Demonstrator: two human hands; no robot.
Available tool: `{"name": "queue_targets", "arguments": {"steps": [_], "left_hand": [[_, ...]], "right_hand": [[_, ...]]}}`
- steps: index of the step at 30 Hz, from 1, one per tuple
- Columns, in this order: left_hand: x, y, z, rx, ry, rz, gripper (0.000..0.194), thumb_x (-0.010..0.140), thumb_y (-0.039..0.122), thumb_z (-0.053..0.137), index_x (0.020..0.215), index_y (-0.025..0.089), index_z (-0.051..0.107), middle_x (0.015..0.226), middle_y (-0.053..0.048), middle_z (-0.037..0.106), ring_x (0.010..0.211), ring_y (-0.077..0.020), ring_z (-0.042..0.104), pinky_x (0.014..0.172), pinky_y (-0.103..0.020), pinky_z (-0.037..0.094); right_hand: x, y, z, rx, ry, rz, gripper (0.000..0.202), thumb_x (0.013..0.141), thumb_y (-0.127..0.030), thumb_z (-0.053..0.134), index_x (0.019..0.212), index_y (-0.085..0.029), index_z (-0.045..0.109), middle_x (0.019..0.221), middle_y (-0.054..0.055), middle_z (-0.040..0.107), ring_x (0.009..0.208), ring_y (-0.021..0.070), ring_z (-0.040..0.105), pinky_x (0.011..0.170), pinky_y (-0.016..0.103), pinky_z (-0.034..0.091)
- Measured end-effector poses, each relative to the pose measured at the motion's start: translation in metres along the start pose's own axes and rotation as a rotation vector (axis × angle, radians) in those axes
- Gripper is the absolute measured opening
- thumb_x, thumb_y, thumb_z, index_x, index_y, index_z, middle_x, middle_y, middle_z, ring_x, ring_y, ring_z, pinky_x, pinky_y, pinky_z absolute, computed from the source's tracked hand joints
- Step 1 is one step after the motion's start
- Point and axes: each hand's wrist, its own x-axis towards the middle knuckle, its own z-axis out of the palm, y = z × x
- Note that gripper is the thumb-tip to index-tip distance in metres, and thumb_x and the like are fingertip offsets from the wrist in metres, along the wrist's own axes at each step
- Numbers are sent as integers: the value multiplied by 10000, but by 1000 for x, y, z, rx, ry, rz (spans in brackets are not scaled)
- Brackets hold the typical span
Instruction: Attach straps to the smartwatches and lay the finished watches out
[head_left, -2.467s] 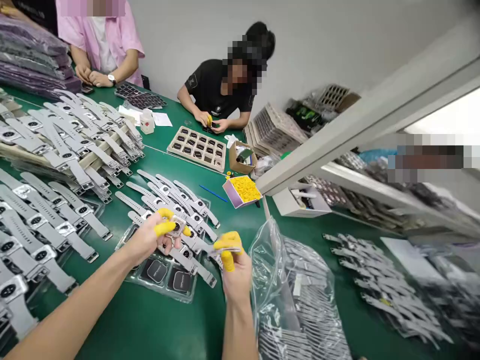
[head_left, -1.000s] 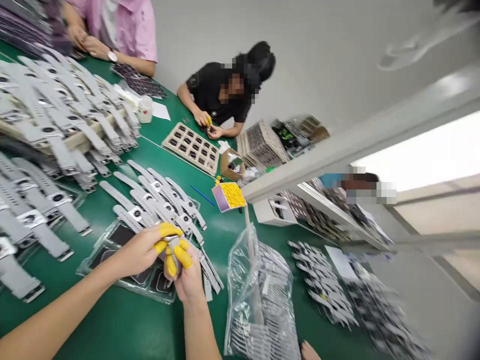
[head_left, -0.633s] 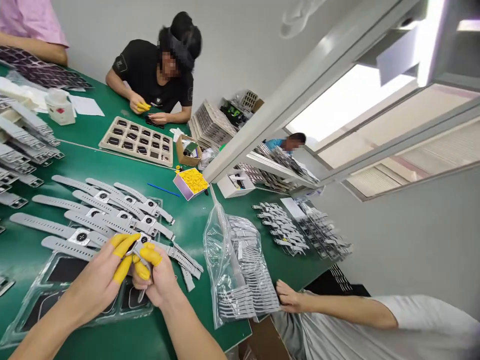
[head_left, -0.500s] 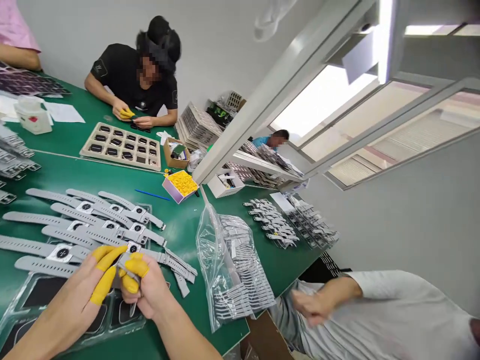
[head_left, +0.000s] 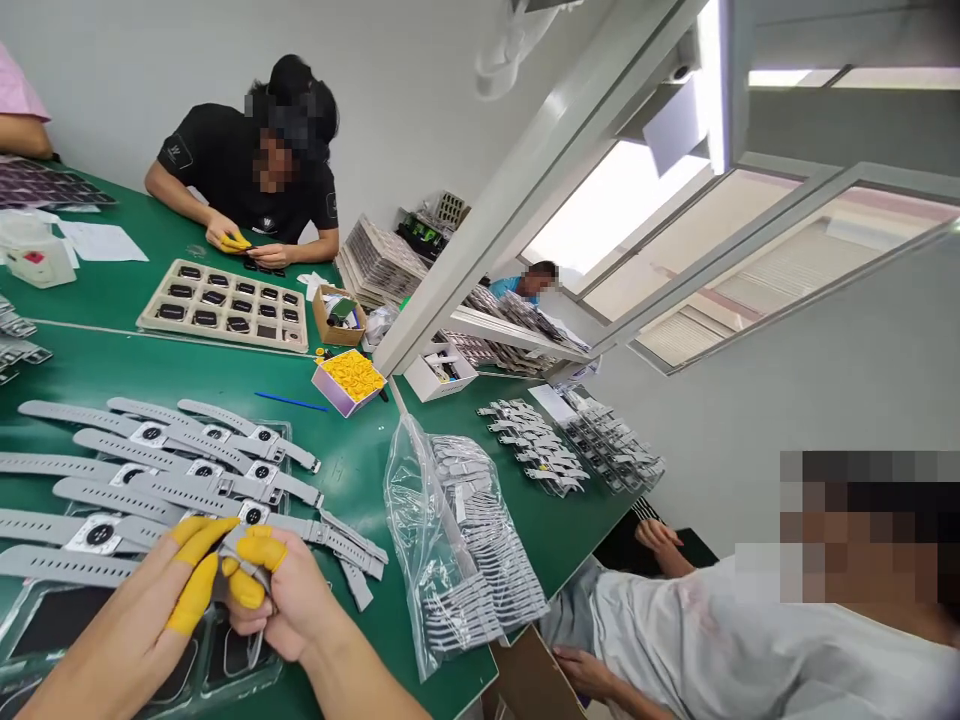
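Both of my hands meet low at the left, with yellow finger cots on several fingers. My right hand (head_left: 296,590) is closed round a grey watch strap (head_left: 255,572), whose lower end hangs below the fingers. At its upper end my left hand (head_left: 161,600) pinches with extended, pressed-together fingers. Whether a watch case sits between the fingertips is hidden. Just beyond lie rows of smartwatches (head_left: 100,536) with grey straps, backs up. Beneath my hands is a clear plastic tray (head_left: 206,690) with dark, rounded-square compartments.
A clear bag of grey straps (head_left: 469,560) lies right of my hands. Farther back stand a box of yellow finger cots (head_left: 349,385), a blue stick (head_left: 291,400) and a beige tray of watch cases (head_left: 150,312). A co-worker in black (head_left: 240,170) sits opposite; another in white (head_left: 660,640) sits at right.
The view has shifted slightly, moving the scene left and down. My hands keep their hold on the strap. The co-worker at right has lowered a hand and leaned into view.
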Motion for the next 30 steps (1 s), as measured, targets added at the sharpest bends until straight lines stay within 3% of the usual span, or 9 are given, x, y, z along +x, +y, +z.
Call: {"name": "queue_targets", "arguments": {"steps": [3,7,11,16,23,28,30], "left_hand": [[11,28,-10,50,10,19,348,1002,339,447,1195,222,712,1228,-95,721,1216,-292,656,1057,-403,562],[27,58,-29,-76,-177,-86,353,1012,252,393,1163,202,708,1197,-91,715,1136,-242,662,1012,-349,561],[33,74,-40,-155,-210,-177,361,1007,201,380,1224,168,667,1203,-119,690,1160,-254,629,1057,-401,536],[32,82,-39,-214,-229,-157,379,1025,214,362,1267,141,644,1245,-159,655,1220,-281,584,1115,-456,499],[33,89,-42,-191,-246,-175,366,1008,168,388,1275,141,636,1209,-147,675,1195,-260,594,1097,-400,508],[34,91,-46,-161,-253,-185,402,1017,177,393,1368,106,578,1293,-163,655,1243,-247,580,1114,-365,494],[35,90,-48,-91,-270,-186,375,1000,182,431,1324,105,604,1226,-161,666,1203,-262,588,1080,-381,509]], "right_hand": [[-4,5,-2,-77,97,-8,461,718,-544,852,780,-200,552,472,-100,478,347,31,237,351,185,155],[-8,10,-5,-162,141,-15,478,751,-578,841,810,-194,563,488,-101,479,378,30,231,364,170,173],[-13,12,-6,-130,134,-36,447,762,-532,850,770,-195,556,471,-103,441,386,32,217,370,167,182],[-15,10,-6,-14,67,-29,406,797,-468,834,706,-192,551,474,-104,375,398,31,139,364,162,174],[-21,10,-5,62,18,-33,342,820,-417,827,676,-183,623,485,-102,322,420,35,87,368,150,204],[-21,14,-4,-22,43,-65,378,837,-441,817,651,-190,603,470,-83,351,400,39,148,368,163,236],[-21,14,-5,-106,86,-65,430,807,-463,842,620,-188,568,459,-71,380,387,37,188,363,169,232]]}}
